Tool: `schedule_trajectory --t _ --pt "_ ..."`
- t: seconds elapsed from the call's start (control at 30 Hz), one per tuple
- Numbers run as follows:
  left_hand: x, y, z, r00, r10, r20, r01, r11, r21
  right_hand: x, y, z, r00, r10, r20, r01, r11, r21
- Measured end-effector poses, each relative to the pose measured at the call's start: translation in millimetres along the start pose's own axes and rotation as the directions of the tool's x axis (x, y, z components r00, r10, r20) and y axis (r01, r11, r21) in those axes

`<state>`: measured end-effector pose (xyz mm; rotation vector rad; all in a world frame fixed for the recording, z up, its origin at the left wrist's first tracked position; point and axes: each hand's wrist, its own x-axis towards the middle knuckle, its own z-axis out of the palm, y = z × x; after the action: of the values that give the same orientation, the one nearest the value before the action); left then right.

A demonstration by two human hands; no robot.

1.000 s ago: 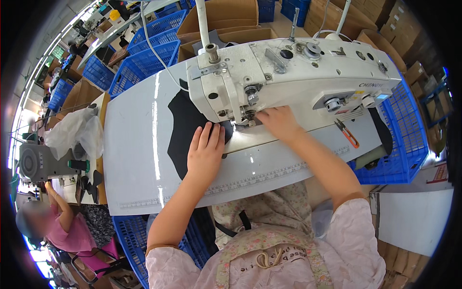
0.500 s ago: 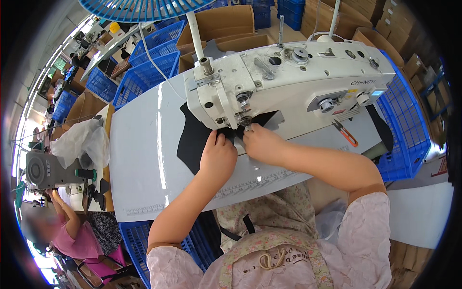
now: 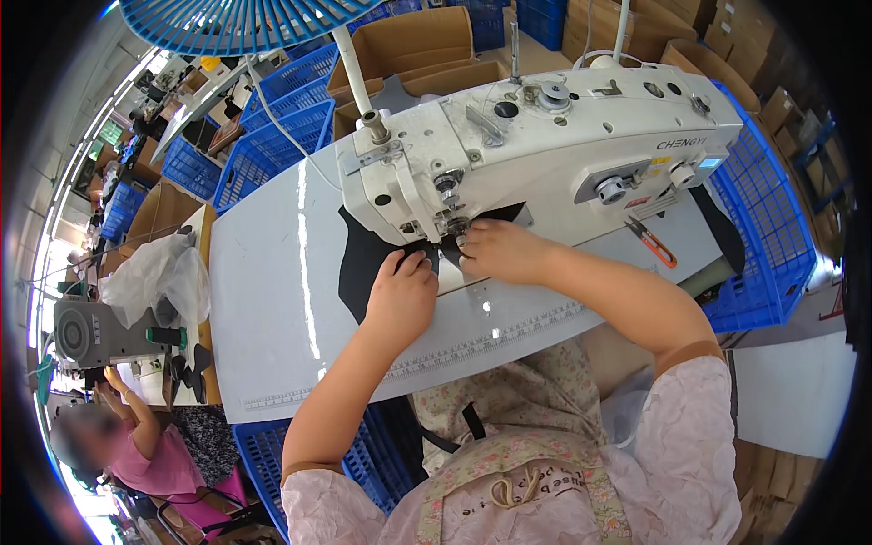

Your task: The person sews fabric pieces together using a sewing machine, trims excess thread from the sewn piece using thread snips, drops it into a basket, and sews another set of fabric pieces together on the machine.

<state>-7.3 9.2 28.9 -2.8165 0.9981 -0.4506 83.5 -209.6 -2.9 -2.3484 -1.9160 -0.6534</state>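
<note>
A black fabric piece [image 3: 361,262] lies on the pale bed of a white sewing machine [image 3: 536,145], partly hidden under its head. My left hand [image 3: 402,291] is closed on the near edge of the piece, fingers curled, just left of the needle area. Close by on the right, my right hand [image 3: 500,252] pinches the same fabric beside the presser foot, the fingertips partly hidden by the machine head. The needle and the stitch line are too small to make out.
Orange-handled thread snips [image 3: 654,245] lie on the table right of my right forearm. Another dark piece [image 3: 718,232] hangs by the right table edge, near a blue crate [image 3: 763,218]. A printed ruler [image 3: 454,348] runs along the front edge. A person [image 3: 150,450] works at another machine on the left.
The view has shifted a little. My right hand has moved slightly away from me, its fingers closer in by the presser foot. Both hands stay on the black fabric.
</note>
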Motion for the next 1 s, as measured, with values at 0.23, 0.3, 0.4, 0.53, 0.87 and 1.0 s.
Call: schedule_trajectory --t 0.23,0.3,0.4,0.53,0.87,1.0 --pt "-2 4 6 0.999 -0.028 0.022 0.029 0.999 -0.04 1 -6 -2 1.0 0.015 -0.009 -0.015 1.0 -0.018" --pt "0 5 6 0.999 -0.028 0.034 0.03 0.999 -0.044 1 -7 -2 1.0 0.022 -0.016 -0.022 0.999 -0.03" --pt "1 7 6 0.999 -0.024 0.023 0.025 0.999 -0.03 2 -11 -2 0.998 0.047 -0.033 -0.048 0.998 -0.039" --pt "3 9 10 0.998 -0.055 0.039 0.055 0.998 0.02 2 -12 -3 0.997 0.071 -0.008 -0.072 0.996 -0.05" --pt "9 10 26 0.994 -0.103 -0.034 0.105 0.994 0.04 13 -21 6 0.987 0.153 0.037 -0.144 0.972 -0.186" --pt "12 10 30 0.991 -0.1 -0.085 0.103 0.994 0.037 17 -24 13 0.986 0.167 -0.015 -0.167 0.963 -0.214"
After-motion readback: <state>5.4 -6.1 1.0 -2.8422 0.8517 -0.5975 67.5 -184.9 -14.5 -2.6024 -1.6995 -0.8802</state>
